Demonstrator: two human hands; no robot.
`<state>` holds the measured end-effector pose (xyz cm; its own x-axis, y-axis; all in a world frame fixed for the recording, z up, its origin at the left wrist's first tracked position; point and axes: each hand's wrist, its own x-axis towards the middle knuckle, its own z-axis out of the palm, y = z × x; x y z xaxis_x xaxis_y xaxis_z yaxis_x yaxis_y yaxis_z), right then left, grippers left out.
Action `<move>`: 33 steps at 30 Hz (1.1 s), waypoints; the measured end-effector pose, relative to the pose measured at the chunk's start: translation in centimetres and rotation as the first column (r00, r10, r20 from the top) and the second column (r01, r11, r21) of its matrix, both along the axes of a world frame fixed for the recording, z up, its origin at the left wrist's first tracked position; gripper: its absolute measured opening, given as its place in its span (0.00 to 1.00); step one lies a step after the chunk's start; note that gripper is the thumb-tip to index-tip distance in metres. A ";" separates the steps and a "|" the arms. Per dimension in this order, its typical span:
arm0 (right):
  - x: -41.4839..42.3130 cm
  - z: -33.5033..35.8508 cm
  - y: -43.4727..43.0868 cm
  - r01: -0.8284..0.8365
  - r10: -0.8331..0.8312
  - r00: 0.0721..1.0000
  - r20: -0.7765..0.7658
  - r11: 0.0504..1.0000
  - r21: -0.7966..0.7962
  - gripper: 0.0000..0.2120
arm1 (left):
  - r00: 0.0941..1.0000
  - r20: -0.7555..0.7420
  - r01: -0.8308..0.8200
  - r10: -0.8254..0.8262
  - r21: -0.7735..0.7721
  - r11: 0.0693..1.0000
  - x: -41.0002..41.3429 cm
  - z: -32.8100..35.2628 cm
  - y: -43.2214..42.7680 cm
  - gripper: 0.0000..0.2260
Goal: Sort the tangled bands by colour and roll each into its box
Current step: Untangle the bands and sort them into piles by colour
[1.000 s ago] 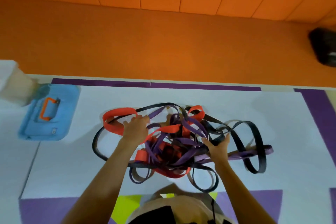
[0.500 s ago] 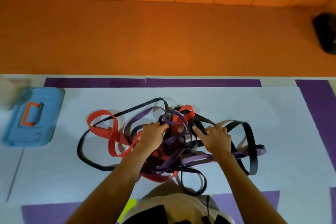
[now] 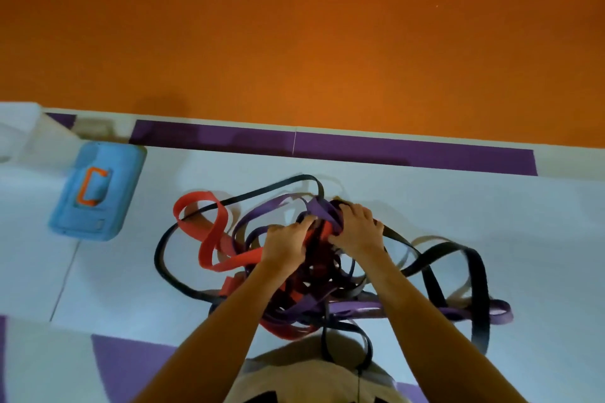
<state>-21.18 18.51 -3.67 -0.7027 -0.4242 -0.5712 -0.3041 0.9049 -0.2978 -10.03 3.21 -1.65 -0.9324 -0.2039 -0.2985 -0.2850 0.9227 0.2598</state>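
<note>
Partly buried, left hand [image 3: 284, 241] and right hand [image 3: 357, 228] grip the tangled bands [image 3: 315, 275].

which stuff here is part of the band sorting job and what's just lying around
Job: tangled bands in red, purple and black; left hand and right hand, both gripping the tangled bands; blue case with orange handle, possibly a box.
Lying about: blurred white object at the left edge.
</note>
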 end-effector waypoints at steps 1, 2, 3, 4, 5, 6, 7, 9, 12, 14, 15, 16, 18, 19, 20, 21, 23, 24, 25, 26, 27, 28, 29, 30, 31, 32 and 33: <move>-0.2 -0.1 0.0 0.013 -0.012 0.999 -0.050 1.000 0.018 0.33 | 0.999 -0.035 -0.009 0.010 0.018 1.000 0.0 0.2 -0.1 0.30; -0.4 -0.1 0.1 0.034 -0.034 0.995 -0.096 0.999 0.008 0.29 | 0.998 -0.060 -0.015 0.017 0.030 0.999 0.0 0.5 -0.3 0.31; -0.7 0.0 0.4 0.059 -0.061 0.991 -0.121 0.998 -0.024 0.24 | 0.997 -0.076 -0.019 0.022 0.034 0.999 0.1 0.8 -0.6 0.32; -1.0 0.2 0.7 0.095 -0.103 0.987 -0.119 0.993 -0.070 0.19 | 0.996 -0.090 -0.022 0.026 0.037 0.999 0.2 1.2 -0.9 0.33; -1.3 0.4 1.1 0.148 -0.161 0.982 -0.094 0.981 -0.128 0.15 | 0.993 -0.111 -0.022 0.026 0.041 0.999 0.2 1.6 -1.2 0.33; -1.5 0.5 1.4 0.214 -0.227 0.973 -0.049 0.959 -0.187 0.13 | 0.990 -0.141 -0.011 0.017 0.040 0.999 0.3 2.1 -1.5 0.33; -1.6 0.6 1.7 0.286 -0.292 0.956 0.010 0.927 -0.241 0.14 | 0.985 -0.171 0.007 -0.001 0.035 0.999 0.3 2.5 -1.8 0.32; -1.6 0.9 2.2 0.430 -0.414 0.902 0.122 0.838 -0.337 0.20 | 0.976 -0.215 0.023 -0.016 0.031 0.999 0.5 3.5 -2.3 0.30; -1.3 0.9 3.0 0.631 -0.598 0.769 0.224 0.656 -0.414 0.23 | 0.969 -0.239 -0.040 0.055 0.069 0.997 1.3 4.6 -3.4 0.24; -0.9 0.9 3.4 0.698 -0.676 0.697 0.238 0.565 -0.440 0.22 | 0.970 -0.211 -0.089 0.116 0.135 0.987 2.0 5.3 -4.4 0.22; -0.7 0.9 3.6 0.721 -0.707 0.667 0.237 0.531 -0.446 0.21 | 0.965 -0.217 -0.109 0.145 0.172 0.979 2.4 5.7 -4.9 0.22; -0.5 1.0 3.7 0.747 -0.737 0.632 0.240 0.496 -0.442 0.20 | 0.957 -0.233 -0.126 0.174 0.209 0.970 2.7 6.1 -5.5 0.22; -0.1 1.2 4.0 0.811 -0.794 0.546 0.269 0.421 -0.406 0.19 | 0.937 -0.270 -0.149 0.221 0.263 0.953 3.4 6.9 -6.8 0.21; 0.0 1.2 4.1 0.837 -0.817 0.505 0.278 0.385 -0.388 0.19 | 0.926 -0.296 -0.156 0.236 0.271 0.950 3.8 7.3 -7.6 0.20; 0.2 1.3 4.2 0.853 -0.838 0.475 0.271 0.362 -0.376 0.19 | 0.912 -0.323 -0.165 0.252 0.272 0.948 4.1 7.7 -8.4 0.20; 0.4 1.3 4.4 0.861 -0.853 0.457 0.253 0.352 -0.368 0.19 | 0.896 -0.348 -0.183 0.277 0.279 0.943 4.5 8.1 -9.2 0.18; 1.2 1.3 4.8 0.870 -0.866 0.440 0.237 0.346 -0.352 0.18 | 0.844 -0.395 -0.240 0.364 0.328 0.914 5.3 8.8 -10.9 0.16; 1.7 1.4 5.0 0.876 -0.872 0.431 0.233 0.341 -0.342 0.18 | 0.809 -0.412 -0.273 0.419 0.368 0.889 5.7 9.2 -11.8 0.15; 2.2 1.4 5.2 0.881 -0.879 0.422 0.222 0.339 -0.330 0.17 | 0.772 -0.420 -0.309 0.478 0.410 0.858 6.1 9.5 -12.7 0.15; 2.7 1.4 5.5 0.884 -0.886 0.417 0.203 0.345 -0.315 0.18 | 0.740 -0.414 -0.344 0.530 0.444 0.827 6.4 9.7 -13.7 0.16; 3.2 1.4 5.7 0.883 -0.887 0.427 0.177 0.367 -0.294 0.18 | 0.728 -0.392 -0.375 0.563 0.459 0.805 6.6 9.9 -14.6 0.17; 3.7 1.4 5.8 0.874 -0.877 0.455 0.155 0.407 -0.265 0.19 | 0.744 -0.354 -0.394 0.566 0.452 0.800 6.9 10.0 -15.5 0.18; 4.2 1.5 5.7 0.858 -0.857 0.495 0.147 0.454 -0.241 0.20 | 0.785 -0.303 -0.393 0.540 0.430 0.813 7.2 9.9 -16.2 0.19; 4.8 1.8 5.5 0.836 -0.829 0.537 0.158 0.498 -0.229 0.22 | 0.834 -0.251 -0.373 0.492 0.403 0.836 7.5 9.6 -16.7 0.20; 5.3 2.0 5.2 0.810 -0.795 0.580 0.177 0.541 -0.225 0.25 | 0.875 -0.206 -0.341 0.437 0.377 0.861 7.9 9.2 -17.0 0.21; 5.9 2.2 4.8 0.777 -0.760 0.626 0.174 0.593 -0.211 0.30 | 0.905 -0.174 -0.310 0.387 0.353 0.883 8.2 8.7 -17.2 0.21; 6.4 2.3 4.2 0.732 -0.723 0.679 0.128 0.656 -0.180 0.35 | 0.924 -0.153 -0.286 0.350 0.330 0.900 8.6 8.2 -17.3 0.20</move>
<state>-14.78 22.75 -1.36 -0.8144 0.1057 -0.5706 0.4424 0.7493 -0.4927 -1.46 -14.08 6.52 -0.8790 -0.4318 -0.2023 -0.4614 0.6628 0.5897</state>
